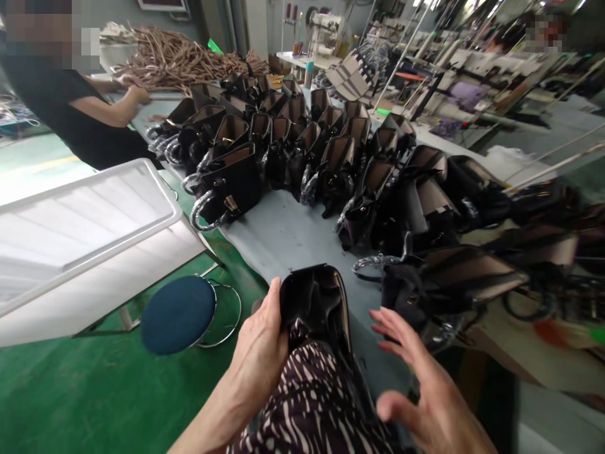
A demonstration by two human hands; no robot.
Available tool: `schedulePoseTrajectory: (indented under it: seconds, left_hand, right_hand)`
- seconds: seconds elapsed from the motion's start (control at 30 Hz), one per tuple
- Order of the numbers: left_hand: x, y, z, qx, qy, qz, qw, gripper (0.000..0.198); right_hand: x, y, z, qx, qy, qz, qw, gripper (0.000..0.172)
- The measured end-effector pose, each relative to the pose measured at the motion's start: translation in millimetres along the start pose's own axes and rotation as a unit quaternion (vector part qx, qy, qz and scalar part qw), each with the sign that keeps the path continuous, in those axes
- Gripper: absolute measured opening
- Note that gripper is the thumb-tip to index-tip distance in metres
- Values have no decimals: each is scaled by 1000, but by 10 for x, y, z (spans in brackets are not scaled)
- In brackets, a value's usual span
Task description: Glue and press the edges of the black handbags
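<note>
Across the grey worktable [293, 233] stand crowded rows of black bags [331, 151]. At its near edge, above the person's lap, one open black handbag [316, 302] sits upright. Left hand [262, 353] is clamped on its side. Right hand [425, 391] hovers just beside it, fingers spread, holding nothing.

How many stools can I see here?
1: a blue stool on the green floor, just left of the left hand gripping a black bag. More may be hidden under the table.
</note>
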State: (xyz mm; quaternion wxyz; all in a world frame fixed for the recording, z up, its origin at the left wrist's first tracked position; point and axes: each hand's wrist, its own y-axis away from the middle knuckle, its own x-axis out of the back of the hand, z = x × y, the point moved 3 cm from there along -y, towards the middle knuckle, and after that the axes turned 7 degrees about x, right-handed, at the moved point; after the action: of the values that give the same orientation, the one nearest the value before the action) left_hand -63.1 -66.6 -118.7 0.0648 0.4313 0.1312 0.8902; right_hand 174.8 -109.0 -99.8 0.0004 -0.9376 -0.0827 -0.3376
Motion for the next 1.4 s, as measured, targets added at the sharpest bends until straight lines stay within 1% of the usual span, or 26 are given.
schedulePoseTrajectory:
  seconds: [0.1, 0.17, 0.2, 0.27, 0.33, 0.37, 0.43, 0.53, 0.6, 0.7, 0.77, 0.83, 0.9, 0.93, 1.0, 1.07, 1.1, 1.13, 1.17, 1.2, 1.23, 1.27, 1.3, 1.33, 1.4]
  left_hand:
    - [61, -59, 77, -10, 27, 8, 1000, 71]
    - [84, -106, 129, -14, 28, 8, 999, 69]
    - [92, -130, 153, -14, 24, 6, 1000, 68]
    - [111, -179, 197, -10, 12, 1, 1000, 66]
    - [140, -225, 230, -9, -4, -3, 1000, 66]
    - [157, -246, 243, -9, -12, -5, 1000, 67]
    - [190, -277, 258, -9, -25, -9, 1000, 67]
    - [209, -302, 270, -5, -33, -8, 999, 66]
    - [191, -315, 281, -3, -31, -6, 999, 65]
    - [169, -352, 284, -5, -22, -7, 1000, 65]
    - [213, -380, 256, -3, -7, -7, 1000, 66]
    - [326, -383, 186, 13, 26, -7, 1000, 69]
    - [468, -354, 76, 44, 87, -23, 995, 70]
    - [529, -332, 11, 60, 127, -40, 989, 70]
    - [598, -298, -117, 78, 207, -108, 969, 70]
    - [614, -301, -241, 98, 257, -172, 946, 71]
    - [616, -319, -291, 103, 268, -191, 939, 71]
    - [625, -345, -329, 104, 264, -194, 939, 71]
    - [643, -373, -348, 98, 239, -181, 949, 70]
    - [672, -397, -345, 83, 190, -153, 966, 70]
    - [709, -413, -315, 63, 119, -113, 985, 69]
    - [746, -417, -259, 40, 31, -65, 997, 69]
    - [775, -410, -180, 14, -61, -21, 998, 68]
    - [790, -394, -86, -12, -141, 18, 990, 66]
    - [787, -357, 107, -60, -253, 83, 962, 65]
  right_hand:
    - [-104, 246, 10, 19, 62, -51, 997, 103]
    - [-236, 304, 41, 20, 113, -63, 991, 99]
    - [-301, 298, 62, 19, 138, -54, 989, 93]
    - [-398, 228, 117, 11, 179, -18, 984, 75]
    - [-435, 107, 176, -10, 196, 9, 981, 58]
    - [-430, 41, 199, -22, 198, 18, 980, 52]
    - [-397, -78, 214, -35, 194, 32, 980, 47]
    - [-392, -188, 155, 1, 181, 58, 982, 51]
    - [-455, -225, 109, 20, 162, 70, 984, 54]
    - [-531, -310, 104, -12, 94, 71, 993, 45]
    - [-457, -417, 125, -43, 38, 66, 996, 42]
    - [-255, -555, 152, -70, -4, 53, 996, 44]
    - [-14, -692, 180, -96, -45, -3, 994, 42]
    - [91, -754, 174, -77, -72, -38, 994, 40]
    - [228, -848, 165, -42, -99, -93, 990, 37]
    - [256, -905, 175, -38, -76, -99, 991, 34]
    - [239, -920, 179, -45, -53, -90, 994, 32]
    - [212, -928, 173, -53, -30, -74, 995, 31]
    - [183, -928, 152, -59, -10, -60, 996, 31]
    - [157, -922, 117, -60, 7, -53, 997, 30]
    - [141, -914, 68, -59, 22, -53, 997, 30]
    - [136, -905, 10, -57, 36, -58, 996, 28]
    - [142, -897, -53, -56, 50, -67, 995, 27]
    - [154, -891, -116, -55, 63, -80, 993, 24]
    - [184, -887, -231, -48, 77, -108, 990, 20]
